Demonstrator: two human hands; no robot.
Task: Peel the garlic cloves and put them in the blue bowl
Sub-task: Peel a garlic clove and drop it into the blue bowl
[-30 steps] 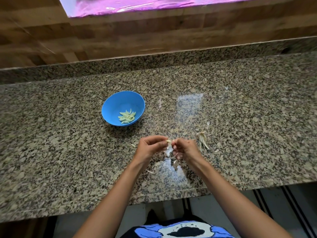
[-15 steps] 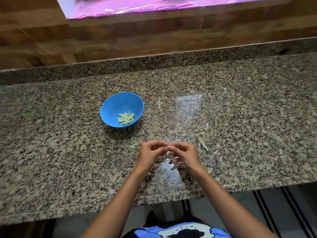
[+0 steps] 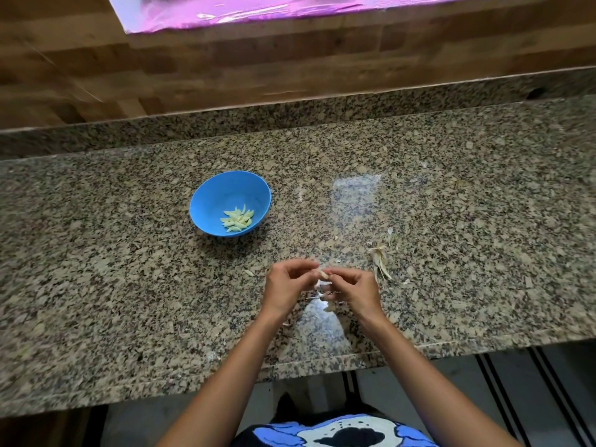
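A small pale garlic clove (image 3: 323, 273) is pinched between the fingertips of my left hand (image 3: 288, 287) and my right hand (image 3: 354, 288), just above the granite counter (image 3: 129, 301). Both hands have curled fingers and meet at the clove. The blue bowl (image 3: 213, 201) stands up and to the left of my hands, with several peeled cloves (image 3: 238, 218) lying in its bottom. Thin bits of garlic skin (image 3: 317, 296) lie on the counter beneath my hands.
A heap of dry garlic skin and stem (image 3: 380, 259) lies just right of my hands, with small flakes (image 3: 249, 272) scattered around. The counter's front edge (image 3: 322, 366) runs close below my wrists. A wooden wall (image 3: 290, 66) rises behind the granite backsplash.
My hands stay joined over the same spot, and their fingers have shifted a little around the clove. The bowl has not moved.
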